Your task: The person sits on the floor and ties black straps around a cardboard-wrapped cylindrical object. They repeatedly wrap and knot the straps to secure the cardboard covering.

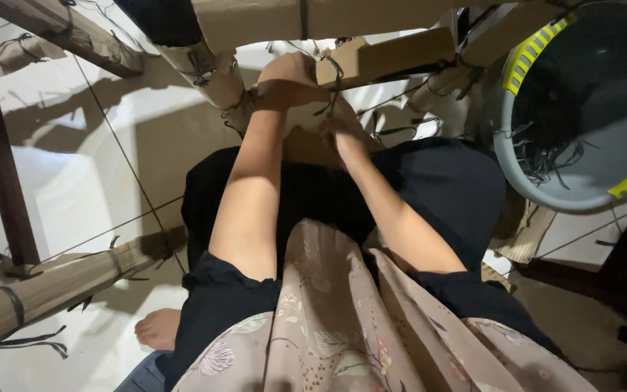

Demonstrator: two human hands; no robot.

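The left hand (289, 76) was clamped over the end of a cardboard-wrapped bar (382, 56), fingers curled around it where a dark strap (334, 80) crossed the wrapping. The right hand (344, 129) sat just below, fingers pinched together on the strap's loose end; how tight that pinch was could not be told. The bar lay above the person's lap, between another wrapped leg (212, 72) on the left and a grey tub (538, 170) on the right.

Judged from this, the step in hand was binding the cardboard to the bar with the strap. The next move would call for steady tension on the strap while the left hand kept the wrapping from slipping.

The tub, with yellow-green grips on its rim, held a tangle of dark strap pieces (546, 156) along its lower wall; the rest of its inside was in shadow. Another wrapped, strapped length (59, 287) rested on the floor (88, 189) near its left edge.
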